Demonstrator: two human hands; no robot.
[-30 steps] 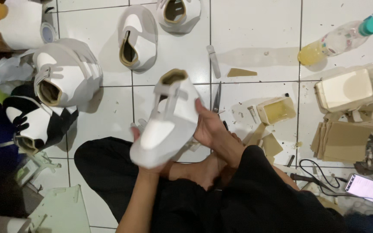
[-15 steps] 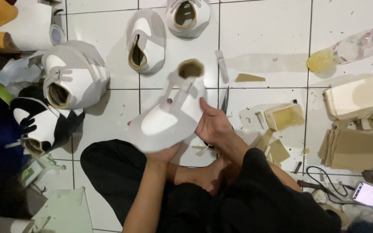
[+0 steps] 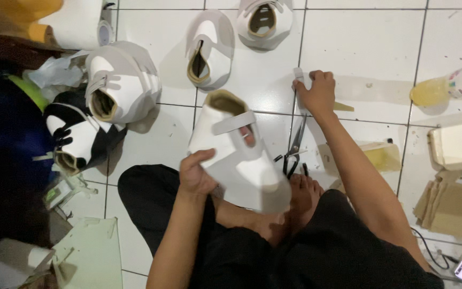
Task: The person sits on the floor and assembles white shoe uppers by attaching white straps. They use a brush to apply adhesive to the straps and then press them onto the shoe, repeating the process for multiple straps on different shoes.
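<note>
- Left hand [image 3: 196, 174] gripping white foam shoe [image 3: 239, 155], holding it tilted above lap.
- Right hand [image 3: 315, 92] reaching out, closing on grey strip [image 3: 299, 75] lying on floor tiles [image 3: 370, 48].
- Scissors [image 3: 294, 152] lying nearby.

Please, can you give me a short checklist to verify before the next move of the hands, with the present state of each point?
1. Left hand grips the white foam shoe piece: ok, fingers wrap its edge.
2. Right hand has closed on the grey strip on the floor: ok.
3. Strip fully lifted from the floor tile: cannot tell.
4. Scissors lie apart from both hands: ok.
5. Strap on the shoe piece firmly attached: cannot tell.
</note>
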